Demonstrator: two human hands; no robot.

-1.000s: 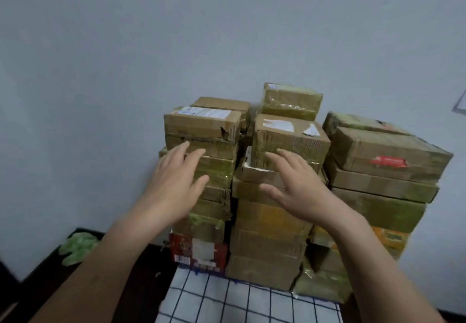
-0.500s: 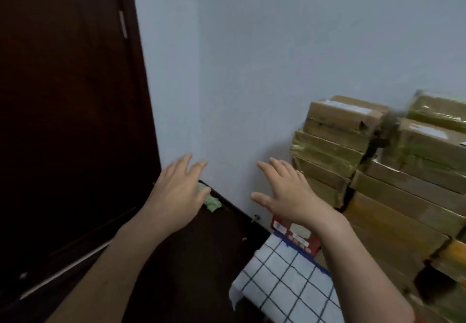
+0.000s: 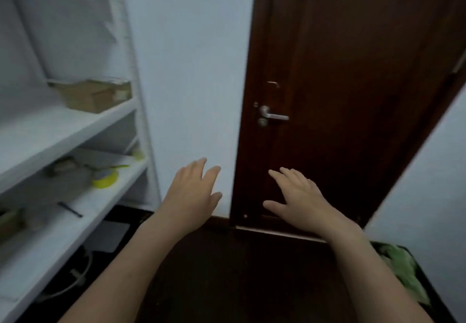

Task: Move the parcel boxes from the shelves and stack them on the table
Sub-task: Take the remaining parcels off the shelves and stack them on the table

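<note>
Both hands hover palm-down and hold nothing. The left hand (image 3: 191, 194) has its grip open with the fingers straight, and the right hand (image 3: 300, 201) has its grip open too, with the fingers spread.

The task's thing in sight is a brown parcel box (image 3: 93, 96) on an upper board of the white shelves (image 3: 63, 133). It lies at about ten o'clock from the left hand and well apart from it. The right hand is farther off, so the left is the nearer one, and the coming reach should go up and leftward.

The box's long axis seems to run along the shelf's front edge. Motion blur leaves it unsure whether this is one box or two side by side. It sits at the right end of its board, just beside the white upright (image 3: 137, 101), which would block a slide toward three o'clock. Drawing it toward six o'clock over the front edge looks the freer way.

On the board below lie a yellow tape roll (image 3: 104, 179) and a dark pen (image 3: 70, 209). A dark door (image 3: 353, 96) stands at one o'clock. The tabletop is not in view.
</note>
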